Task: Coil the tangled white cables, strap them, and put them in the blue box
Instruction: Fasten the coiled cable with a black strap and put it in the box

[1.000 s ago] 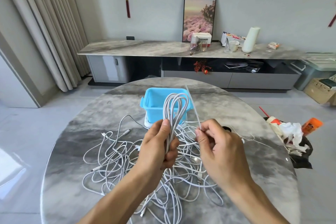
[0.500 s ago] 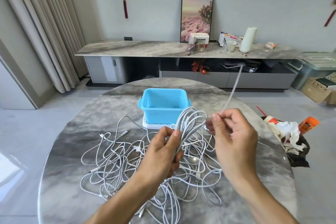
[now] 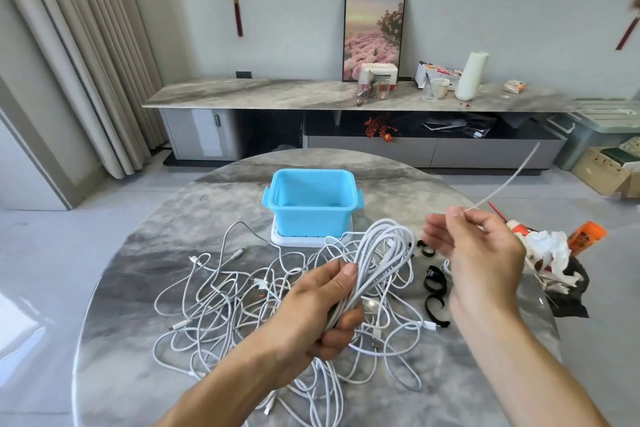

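Coiled cable (image 3: 377, 263) gripped by left hand (image 3: 322, 308) above table (image 3: 145, 288)

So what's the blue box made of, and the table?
The blue box looks like smooth, slightly glossy plastic: even colour, moulded rim and side tabs. The table looks like polished stone, or a stone-look top: grey cloudy veining and window reflections.

place: home living room | signs — curtains (image 3: 79, 55), framed picture (image 3: 374, 35), low media console (image 3: 346, 121)
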A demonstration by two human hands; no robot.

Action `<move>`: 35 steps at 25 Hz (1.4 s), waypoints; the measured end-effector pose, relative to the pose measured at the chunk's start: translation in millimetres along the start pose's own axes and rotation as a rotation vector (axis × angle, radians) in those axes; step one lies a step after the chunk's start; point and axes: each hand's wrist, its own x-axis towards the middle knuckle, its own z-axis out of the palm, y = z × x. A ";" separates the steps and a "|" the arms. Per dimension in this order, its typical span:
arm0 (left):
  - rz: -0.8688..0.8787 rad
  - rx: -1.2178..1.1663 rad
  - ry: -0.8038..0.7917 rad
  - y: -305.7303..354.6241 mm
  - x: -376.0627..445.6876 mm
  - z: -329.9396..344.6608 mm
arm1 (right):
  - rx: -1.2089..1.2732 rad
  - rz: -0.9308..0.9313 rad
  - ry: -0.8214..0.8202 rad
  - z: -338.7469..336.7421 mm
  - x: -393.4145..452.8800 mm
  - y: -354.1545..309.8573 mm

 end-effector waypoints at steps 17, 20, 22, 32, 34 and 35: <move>0.111 -0.248 0.146 3.5 4.0 -2.4 | -0.300 -0.056 -0.582 19.5 -59.6 26.9; 0.150 -0.199 0.172 4.5 5.2 -1.3 | -0.150 0.096 -0.468 21.8 -62.9 25.4; 0.176 -0.139 0.193 3.6 6.4 0.4 | -0.013 0.257 -0.407 22.3 -63.5 22.2; 0.238 0.095 0.309 -2.8 9.8 4.0 | 0.118 0.542 -0.435 19.4 -59.2 17.2; 0.326 0.217 0.309 0.0 8.2 2.3 | 0.109 0.552 -0.452 19.4 -61.4 16.2; 0.368 0.260 0.317 1.9 7.6 1.4 | 0.097 0.537 -0.457 18.9 -62.0 18.1</move>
